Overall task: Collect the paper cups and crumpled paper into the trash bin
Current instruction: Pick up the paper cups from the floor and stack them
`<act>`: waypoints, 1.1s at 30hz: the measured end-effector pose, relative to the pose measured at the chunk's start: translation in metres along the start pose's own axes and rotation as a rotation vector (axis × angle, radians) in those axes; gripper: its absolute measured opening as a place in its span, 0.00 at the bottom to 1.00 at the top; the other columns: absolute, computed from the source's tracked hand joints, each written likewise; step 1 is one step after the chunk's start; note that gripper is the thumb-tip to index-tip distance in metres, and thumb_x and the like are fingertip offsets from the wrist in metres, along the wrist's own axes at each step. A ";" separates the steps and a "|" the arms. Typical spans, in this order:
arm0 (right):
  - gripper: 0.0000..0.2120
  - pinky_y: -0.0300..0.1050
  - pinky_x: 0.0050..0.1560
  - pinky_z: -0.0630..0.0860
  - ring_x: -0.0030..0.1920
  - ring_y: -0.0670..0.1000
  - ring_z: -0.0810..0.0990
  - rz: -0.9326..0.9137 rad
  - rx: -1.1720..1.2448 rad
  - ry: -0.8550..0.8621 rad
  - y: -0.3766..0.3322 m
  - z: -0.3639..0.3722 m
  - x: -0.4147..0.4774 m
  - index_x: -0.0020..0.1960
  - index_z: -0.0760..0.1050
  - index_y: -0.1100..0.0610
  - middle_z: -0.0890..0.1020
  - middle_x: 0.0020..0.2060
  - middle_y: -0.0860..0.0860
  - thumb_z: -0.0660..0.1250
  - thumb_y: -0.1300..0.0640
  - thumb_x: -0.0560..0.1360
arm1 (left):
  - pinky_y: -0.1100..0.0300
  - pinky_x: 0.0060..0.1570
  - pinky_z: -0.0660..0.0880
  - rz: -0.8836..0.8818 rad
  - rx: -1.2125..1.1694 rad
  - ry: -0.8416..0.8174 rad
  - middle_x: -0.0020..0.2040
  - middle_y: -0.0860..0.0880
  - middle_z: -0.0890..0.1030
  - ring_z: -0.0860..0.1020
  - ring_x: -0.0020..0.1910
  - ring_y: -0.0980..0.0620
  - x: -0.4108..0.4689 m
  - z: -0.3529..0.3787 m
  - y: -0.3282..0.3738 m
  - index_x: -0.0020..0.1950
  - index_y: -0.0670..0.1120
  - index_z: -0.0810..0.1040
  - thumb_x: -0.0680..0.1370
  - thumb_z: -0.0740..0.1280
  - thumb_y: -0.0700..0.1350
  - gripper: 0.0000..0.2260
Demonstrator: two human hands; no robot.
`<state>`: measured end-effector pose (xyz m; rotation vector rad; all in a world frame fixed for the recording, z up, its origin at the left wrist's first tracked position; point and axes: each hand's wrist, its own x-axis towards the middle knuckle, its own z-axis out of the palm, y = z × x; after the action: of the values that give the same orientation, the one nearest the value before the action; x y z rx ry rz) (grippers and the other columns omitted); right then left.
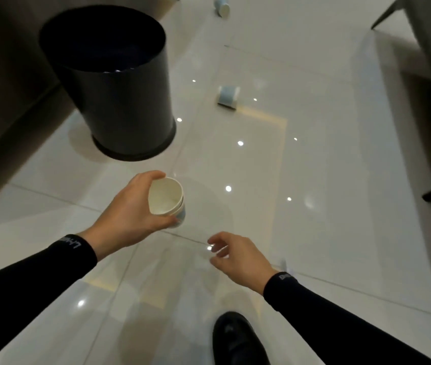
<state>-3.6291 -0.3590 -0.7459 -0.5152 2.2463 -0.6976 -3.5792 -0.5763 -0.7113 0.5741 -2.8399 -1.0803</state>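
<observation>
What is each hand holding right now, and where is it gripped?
The left hand holds nested paper cups around their side wall, just below the rim. The right hand is open and holds nothing.

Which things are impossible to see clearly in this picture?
- Contents of the trash bin, head view: dark interior and near wall hide them.
- Far cup: cut by the top edge.
- How many nested cups the left hand holds: fingers cover the sides.
- Crumpled paper: none visible.
</observation>
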 end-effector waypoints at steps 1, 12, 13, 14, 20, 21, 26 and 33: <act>0.16 0.42 0.58 0.74 0.53 0.48 0.79 0.035 -0.044 0.047 0.013 -0.003 -0.003 0.60 0.75 0.52 0.81 0.56 0.49 0.64 0.57 0.72 | 0.61 0.51 0.65 0.024 -0.001 -0.029 0.66 0.51 0.71 0.67 0.52 0.58 0.002 0.005 0.003 0.68 0.51 0.65 0.61 0.77 0.54 0.39; 0.18 0.46 0.52 0.74 0.56 0.58 0.71 0.523 -0.214 0.292 0.108 -0.014 -0.004 0.59 0.72 0.59 0.71 0.58 0.59 0.56 0.70 0.71 | 0.63 0.53 0.64 0.100 -0.042 -0.151 0.66 0.52 0.70 0.67 0.54 0.59 0.001 0.024 0.012 0.69 0.51 0.64 0.63 0.77 0.53 0.38; 0.17 0.47 0.54 0.75 0.55 0.58 0.74 0.500 -0.155 0.307 0.107 -0.014 -0.002 0.55 0.75 0.60 0.74 0.56 0.59 0.56 0.70 0.71 | 0.63 0.53 0.64 0.089 -0.048 -0.142 0.66 0.53 0.70 0.67 0.54 0.59 -0.001 0.021 0.011 0.69 0.52 0.64 0.63 0.77 0.53 0.38; 0.15 0.48 0.56 0.75 0.54 0.57 0.76 0.468 -0.092 0.318 0.104 -0.014 0.001 0.53 0.77 0.60 0.77 0.55 0.58 0.57 0.70 0.71 | 0.63 0.53 0.64 0.080 -0.054 -0.132 0.65 0.53 0.70 0.67 0.54 0.59 -0.003 0.016 0.009 0.69 0.52 0.65 0.63 0.77 0.53 0.38; 0.14 0.31 0.44 0.72 0.44 0.47 0.78 0.181 0.266 0.468 0.006 -0.035 0.038 0.59 0.74 0.59 0.80 0.52 0.55 0.66 0.63 0.74 | 0.63 0.51 0.65 0.044 -0.006 -0.128 0.65 0.55 0.70 0.67 0.53 0.58 -0.004 -0.019 0.000 0.69 0.54 0.64 0.62 0.77 0.54 0.39; 0.16 0.31 0.40 0.75 0.40 0.47 0.78 0.130 0.387 0.453 -0.020 -0.042 0.042 0.61 0.72 0.60 0.79 0.49 0.56 0.67 0.63 0.73 | 0.62 0.51 0.65 0.041 0.017 -0.138 0.65 0.55 0.70 0.67 0.53 0.58 -0.003 -0.029 0.000 0.69 0.54 0.64 0.62 0.77 0.56 0.39; 0.08 0.39 0.37 0.81 0.34 0.48 0.82 -0.138 0.548 0.234 -0.157 -0.078 0.029 0.48 0.78 0.65 0.83 0.38 0.57 0.70 0.60 0.72 | 0.61 0.48 0.67 0.048 0.087 -0.097 0.55 0.58 0.70 0.70 0.50 0.56 -0.003 -0.090 0.018 0.65 0.56 0.68 0.57 0.73 0.66 0.39; 0.08 0.33 0.37 0.75 0.31 0.38 0.78 -0.468 0.042 0.180 -0.262 -0.094 -0.001 0.40 0.78 0.45 0.81 0.33 0.43 0.76 0.53 0.66 | 0.63 0.44 0.69 0.134 -0.030 0.032 0.52 0.56 0.73 0.74 0.51 0.55 -0.010 -0.144 0.042 0.59 0.56 0.70 0.61 0.74 0.58 0.29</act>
<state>-3.6567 -0.5300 -0.5285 -1.0096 2.2875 -1.0584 -3.5584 -0.6348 -0.5746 0.3887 -2.7837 -1.0791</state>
